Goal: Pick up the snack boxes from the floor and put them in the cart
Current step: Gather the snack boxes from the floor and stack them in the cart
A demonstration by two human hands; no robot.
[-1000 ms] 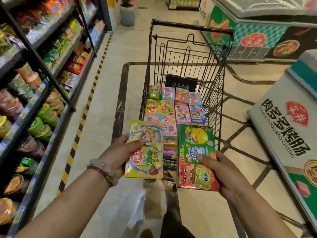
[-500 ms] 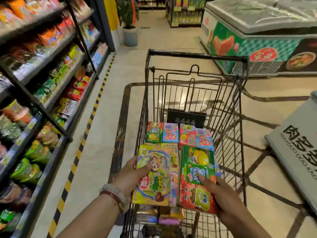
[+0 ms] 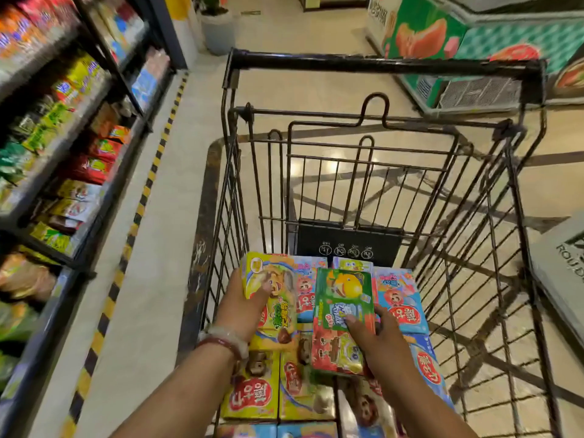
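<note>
At far left I saw stocked black metal store shelves [image 3: 79, 147]. My left hand [image 3: 243, 308] gripped a yellow cartoon snack box [image 3: 278, 298], my right hand [image 3: 376, 336] a green-and-red snack box [image 3: 344, 311], both inside the black wire shopping cart [image 3: 379, 63], over the boxes already stacked there [image 3: 401, 305].

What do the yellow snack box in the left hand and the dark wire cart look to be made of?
Yellow snack box: likely printed cardboard, slightly glossy, judging by its flat faces, crisp edges and cartoon graphics. Dark wire cart: metal wire and tubing, with a dark, dull, worn-looking finish; its thin welded grid bars suggest steel, though the coating is unclear.
</note>
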